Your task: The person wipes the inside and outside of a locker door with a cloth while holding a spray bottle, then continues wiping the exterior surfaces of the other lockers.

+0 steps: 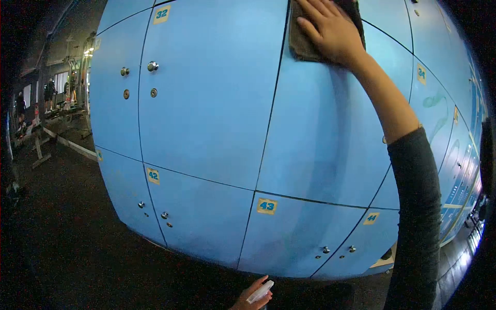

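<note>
My right hand [333, 31] lies flat, fingers stretched, over a dark cloth [305, 49], pressing it against a blue locker door [320, 113] near the top of the view. Low in the view, my left hand [247, 298] is closed around a white spray bottle [261, 292]. Only its white top shows; the rest is hidden by the hand and cut off by the frame edge. The bottle is held apart from the lockers, below the door numbered 43 [266, 206].
More blue lockers surround these doors, including number 32 [161, 14], with projecting round knobs [153, 66]. Greenish smears [439, 111] mark the door numbered 34. Gym equipment [41, 147] and people stand at far left. Dark floor [103, 258] runs below.
</note>
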A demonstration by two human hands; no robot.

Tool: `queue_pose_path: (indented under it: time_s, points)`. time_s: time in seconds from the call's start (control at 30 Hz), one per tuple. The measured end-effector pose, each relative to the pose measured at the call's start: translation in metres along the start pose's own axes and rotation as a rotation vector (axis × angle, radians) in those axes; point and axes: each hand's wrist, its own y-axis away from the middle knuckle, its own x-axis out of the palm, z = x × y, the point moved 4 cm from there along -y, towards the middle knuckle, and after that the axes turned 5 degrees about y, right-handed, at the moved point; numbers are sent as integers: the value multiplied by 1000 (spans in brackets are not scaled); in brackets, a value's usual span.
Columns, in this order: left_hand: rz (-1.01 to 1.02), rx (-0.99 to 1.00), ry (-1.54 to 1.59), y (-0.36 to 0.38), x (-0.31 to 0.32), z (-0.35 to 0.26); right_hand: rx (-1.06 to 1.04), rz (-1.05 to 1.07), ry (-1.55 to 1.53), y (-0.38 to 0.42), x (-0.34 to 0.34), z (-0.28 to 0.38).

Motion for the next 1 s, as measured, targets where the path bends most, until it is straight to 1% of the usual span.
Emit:
queue_pose_path:
  time_s: [0.03,0.13,0.17,0.2,0.23,0.27,0.3,0.33,0.37,0.43,0.47,0.53,0.57,0.63,0.7,0.73,0.77,0.8,0.83,0.87,0.93,1.0]
  points:
    - [-23,-67,54,0,0,2,-3,-13,38,-4,3,-3]
    - [-68,-60,106,1,0,13,7,-55,22,6,5,6]
    - [-60,-55,147,1,2,17,-39,-72,54,14,8,11]
    - [-55,-47,182,1,0,21,-163,-272,115,26,21,16]
    - [-52,-41,216,2,0,23,-220,-139,3,42,20,31]
    - [-73,-78,213,2,0,21,-284,6,-99,62,10,51]
    - [-90,-119,209,3,0,17,-390,56,-210,82,7,68]
    - [-102,-159,203,3,1,12,-425,189,-376,108,7,85]
    - [-105,-158,214,4,2,5,-518,305,-530,136,8,99]
    - [-106,-149,231,1,3,-6,-555,774,-559,187,-3,128]
    - [-71,-63,150,3,1,-5,-653,719,-633,215,-8,136]
    - [5,109,-12,6,-4,-4,-813,707,-626,247,-2,135]
    - [-11,9,32,6,-6,-2,-891,699,-625,263,1,135]
    - [-50,-192,121,2,-2,-15,-759,988,-608,240,-11,111]
    - [-69,-199,90,1,0,-9,-589,708,-577,203,-9,75]
    - [-80,-202,76,0,0,-7,-528,465,-543,189,-6,52]
    - [-59,-243,115,-1,1,-10,-414,340,-449,167,-10,28]
    - [-37,-283,157,-3,3,-18,-354,163,-272,148,-12,5]
    - [-14,-322,199,-4,6,-21,-274,33,-173,130,-8,-20]
    - [-12,-263,139,-4,6,-14,-194,-96,-73,115,-6,-43]
    - [-9,-140,18,-6,5,7,-18,-214,80,88,-13,-69]
    - [16,-122,30,-8,4,12,249,-72,159,74,-17,-82]
